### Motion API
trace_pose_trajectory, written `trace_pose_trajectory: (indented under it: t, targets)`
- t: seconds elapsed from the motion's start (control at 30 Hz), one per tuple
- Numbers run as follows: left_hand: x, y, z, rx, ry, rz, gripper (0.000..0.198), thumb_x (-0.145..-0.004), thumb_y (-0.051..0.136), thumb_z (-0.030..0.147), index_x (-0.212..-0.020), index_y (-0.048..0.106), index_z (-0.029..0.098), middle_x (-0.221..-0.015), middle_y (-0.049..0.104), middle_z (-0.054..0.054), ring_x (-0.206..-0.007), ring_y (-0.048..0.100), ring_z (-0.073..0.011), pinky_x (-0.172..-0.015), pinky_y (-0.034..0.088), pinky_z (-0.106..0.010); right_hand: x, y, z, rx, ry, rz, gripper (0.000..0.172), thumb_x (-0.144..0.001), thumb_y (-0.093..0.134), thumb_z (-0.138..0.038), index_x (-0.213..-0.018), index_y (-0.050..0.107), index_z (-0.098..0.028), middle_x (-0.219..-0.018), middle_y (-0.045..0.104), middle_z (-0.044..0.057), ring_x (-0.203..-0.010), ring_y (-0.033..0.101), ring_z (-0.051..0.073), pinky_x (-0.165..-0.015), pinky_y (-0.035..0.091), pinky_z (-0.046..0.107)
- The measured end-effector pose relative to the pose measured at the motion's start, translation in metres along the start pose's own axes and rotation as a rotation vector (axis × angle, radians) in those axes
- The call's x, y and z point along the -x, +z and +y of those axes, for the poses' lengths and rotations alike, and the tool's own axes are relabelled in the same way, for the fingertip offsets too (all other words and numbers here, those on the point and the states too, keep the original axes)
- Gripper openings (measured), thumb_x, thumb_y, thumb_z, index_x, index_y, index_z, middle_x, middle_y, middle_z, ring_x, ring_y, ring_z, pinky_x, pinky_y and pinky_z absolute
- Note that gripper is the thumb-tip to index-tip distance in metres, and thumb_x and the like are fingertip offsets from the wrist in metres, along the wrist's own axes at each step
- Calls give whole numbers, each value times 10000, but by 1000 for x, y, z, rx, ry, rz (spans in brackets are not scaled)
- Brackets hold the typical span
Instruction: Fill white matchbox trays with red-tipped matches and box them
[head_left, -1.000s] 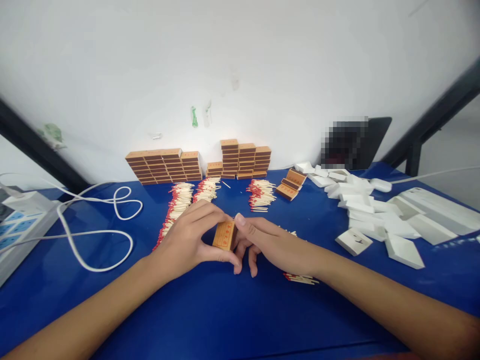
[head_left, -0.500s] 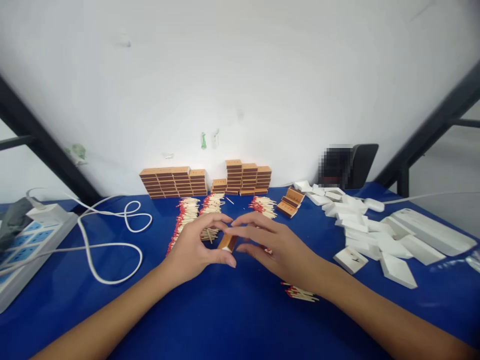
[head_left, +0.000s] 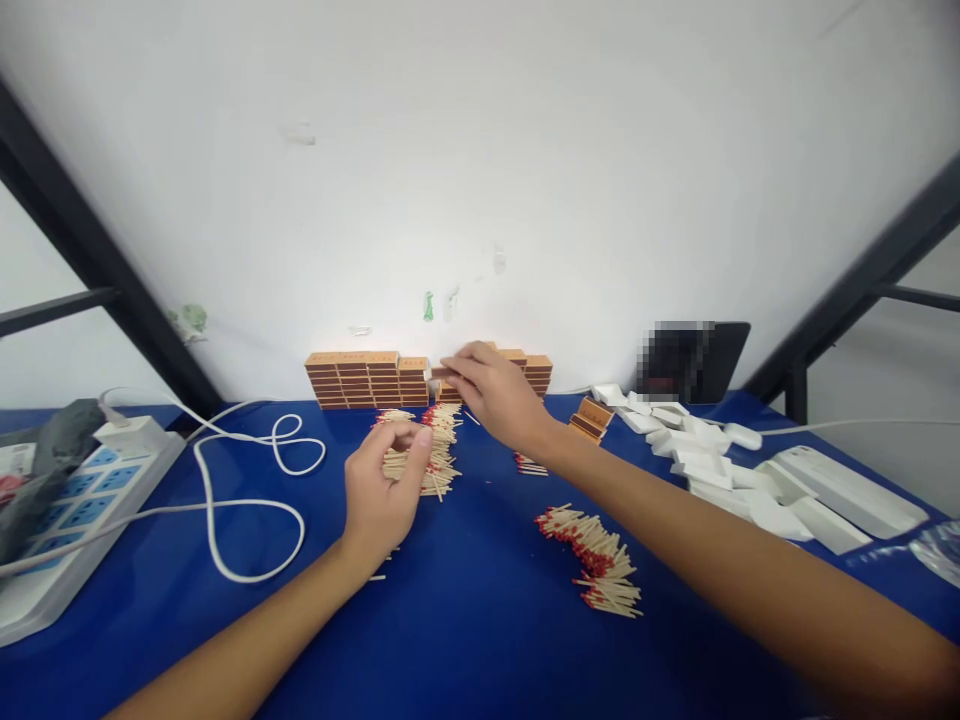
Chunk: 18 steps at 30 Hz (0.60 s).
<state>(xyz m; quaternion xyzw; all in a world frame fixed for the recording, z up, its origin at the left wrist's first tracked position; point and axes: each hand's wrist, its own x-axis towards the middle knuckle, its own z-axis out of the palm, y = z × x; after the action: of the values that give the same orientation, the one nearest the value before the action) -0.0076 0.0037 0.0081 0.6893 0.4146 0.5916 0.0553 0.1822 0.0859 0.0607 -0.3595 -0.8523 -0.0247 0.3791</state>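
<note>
My right hand point(head_left: 501, 402) reaches to the back of the table, its fingers closed on a matchbox point(head_left: 441, 374). That box is held in front of the gap between the left stack of matchboxes point(head_left: 351, 380) and the right stack of matchboxes point(head_left: 538, 374), which my hand partly hides. My left hand point(head_left: 381, 492) hovers beside the rows of loose matches point(head_left: 444, 462), thumb apart from its curled fingers, with nothing visible in it. Another pile of matches point(head_left: 592, 555) lies under my right forearm's near side.
White matchbox trays point(head_left: 705, 450) lie heaped on the right, near a long white case point(head_left: 847, 495). An unfolded matchbox sleeve point(head_left: 591, 418) lies in front of them. A power strip point(head_left: 97, 490) and a looped white cable point(head_left: 206, 500) occupy the left. A dark device point(head_left: 720, 365) leans against the wall.
My right hand has carried the matchbox from between both hands to the stacks at the back. The left hand has let go of it and stayed near the matches. The view has shifted slightly.
</note>
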Motion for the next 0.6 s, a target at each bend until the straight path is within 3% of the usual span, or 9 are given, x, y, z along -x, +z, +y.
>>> trace_pose_trajectory:
  t: [0.1, 0.23, 0.37, 0.6]
  targets:
    - [2, 1, 6, -3, 79, -51, 219, -1009, 669, 344, -843, 698, 202, -780, 728, -8, -743, 672, -158, -740, 547, -305, -30, 29, 10, 204, 50, -71, 289, -1083, 474, -138, -1243, 714, -158, -1247, 680, 156, -1046, 633, 253, -871, 508, 377]
    - [6, 1, 9, -2, 247, -128, 107, -986, 686, 261, -902, 723, 207, -711, 701, -1, -685, 638, -156, -699, 528, -318, -46, 54, 13, 254, 46, -90, 296, -1055, 471, -71, -1202, 720, -134, -1227, 686, 178, -1081, 584, 279, -848, 460, 373]
    - [7, 0, 8, -41, 370, -126, 31, -963, 710, 231, -948, 719, 205, -693, 685, 5, -649, 614, -155, -675, 498, -334, -49, 65, 16, 227, 20, -102, 247, -1077, 481, -122, -1110, 724, -146, -1182, 687, 157, -1034, 570, 261, -871, 443, 369]
    - [8, 1, 10, -73, 433, -130, 38, -963, 712, 243, -954, 702, 207, -679, 686, 4, -618, 616, -160, -638, 475, -333, -55, 76, 21, 163, 49, -79, 211, -1095, 508, -199, -1067, 707, -137, -1138, 665, 149, -1018, 580, 240, -860, 426, 339]
